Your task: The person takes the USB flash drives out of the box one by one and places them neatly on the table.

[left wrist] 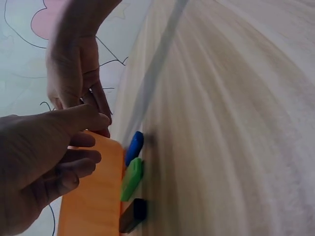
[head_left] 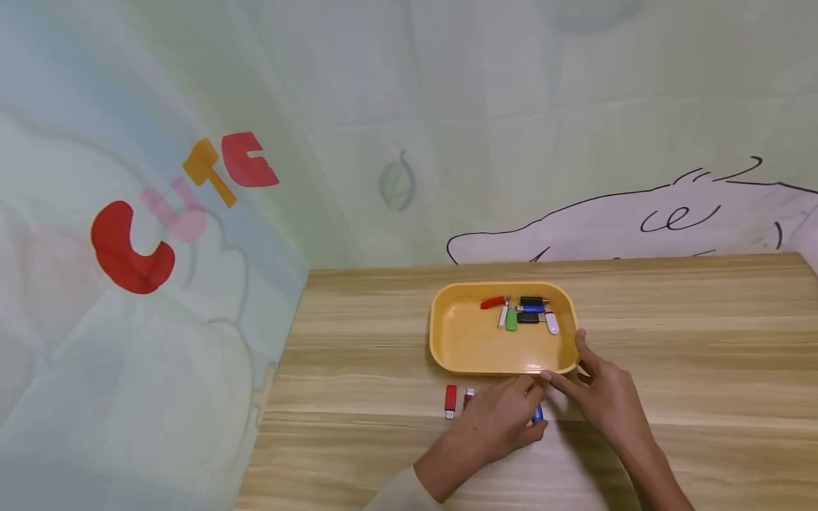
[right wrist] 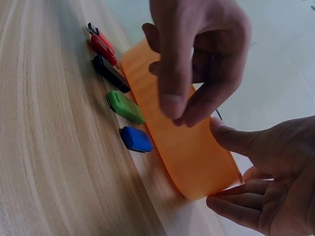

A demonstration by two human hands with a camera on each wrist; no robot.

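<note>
A yellow plastic tray (head_left: 486,362) stands on the table, and my right hand (head_left: 610,401) holds its near right corner between thumb and fingers. My left hand (head_left: 501,419) hovers at the tray's front side, fingers loosely bent, with nothing visible in them. Under and beside it lies a row of USB sticks: a red one (head_left: 450,399), a second red one (right wrist: 103,48), a black one (right wrist: 112,73), a green one (right wrist: 125,106) and a blue one (right wrist: 136,139). In the head view the left hand hides the black and green ones.
Inside the tray several USB sticks lie toward the back right, among them a green one (head_left: 512,319), a red one (head_left: 493,303) and a white one (head_left: 552,323). The wooden table (head_left: 358,326) meets a printed cloth wall (head_left: 358,199) at the back and left.
</note>
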